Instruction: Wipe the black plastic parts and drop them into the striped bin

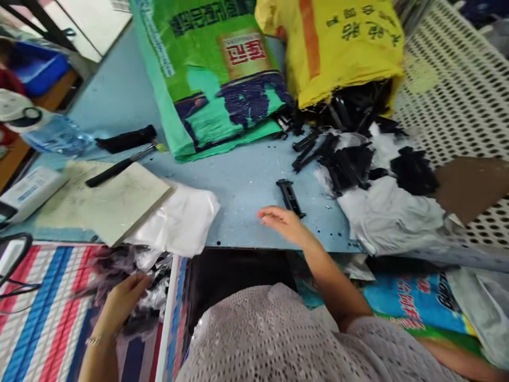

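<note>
- The right hand [283,222] hangs over the near edge of a blue surface [242,183], loosely extended, its slightly bent fingers close together and pointing left.
- A narrow black part [290,197] lies on the surface just beyond the right hand; whether they touch is hard to tell.
- The left hand [129,292], below the surface's edge, reaches into a jumbled pile [159,284] of clear plastic and dark pieces in a striped bag [58,302]. Its fingertips are partly lost in the pile, so I cannot tell whether they pinch anything.
- Beyond the left hand, white plastic [185,217] lies partly under a pale board [129,199], with a black-handled tool [113,172] on top.
- To the right of the right hand are a heap of black parts [350,167] and crumpled pale cloth [392,215].
- Farther beyond the right hand are a green sack [210,79] and a yellow sack [353,53], the latter's mouth showing more black pieces.
</note>
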`<state>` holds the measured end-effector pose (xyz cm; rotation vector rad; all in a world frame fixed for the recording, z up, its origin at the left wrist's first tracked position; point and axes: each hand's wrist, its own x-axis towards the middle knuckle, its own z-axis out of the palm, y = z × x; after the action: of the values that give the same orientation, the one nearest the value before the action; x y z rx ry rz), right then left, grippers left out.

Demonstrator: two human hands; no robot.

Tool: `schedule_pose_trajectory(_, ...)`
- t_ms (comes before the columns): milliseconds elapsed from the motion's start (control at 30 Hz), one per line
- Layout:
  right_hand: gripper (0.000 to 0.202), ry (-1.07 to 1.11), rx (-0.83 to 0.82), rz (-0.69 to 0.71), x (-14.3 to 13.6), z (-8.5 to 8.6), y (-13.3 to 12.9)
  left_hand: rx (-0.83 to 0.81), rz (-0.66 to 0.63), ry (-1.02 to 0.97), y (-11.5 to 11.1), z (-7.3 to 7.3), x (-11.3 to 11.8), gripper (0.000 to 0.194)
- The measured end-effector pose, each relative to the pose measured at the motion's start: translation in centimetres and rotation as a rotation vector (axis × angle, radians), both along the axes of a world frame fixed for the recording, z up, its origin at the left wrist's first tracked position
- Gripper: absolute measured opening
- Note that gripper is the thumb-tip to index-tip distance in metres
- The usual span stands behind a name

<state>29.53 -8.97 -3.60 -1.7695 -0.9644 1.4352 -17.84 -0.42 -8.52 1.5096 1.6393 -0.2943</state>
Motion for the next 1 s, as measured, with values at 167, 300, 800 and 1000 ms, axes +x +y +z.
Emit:
schedule_pose_trajectory(167,0.034,-0.83,0.024,-0.079,8.8,1.7,-2.0,0.196,-0.133,-0.356,1.5,4.7,8.8,0.039)
schedule_pose_trajectory(300,0.056,-1.0,-0.003,0.279,11.4,1.1,-1.0,0.583,-0.356,-0.316,2.6,3.5,16.9,0.031)
schedule_pose_trajectory(800,0.05,-0.882,0.341,0.938,10.1,-3.9,5.2,0.281,0.195,-0.48,4.7,1.1,17.4,0.018)
schedule_pose_trajectory(1000,0.045,-0.233,0.072,0.491,5.4,-3.0,6.6,0.233,0.526,-0.64,4.6,0.8,17.4,0.028)
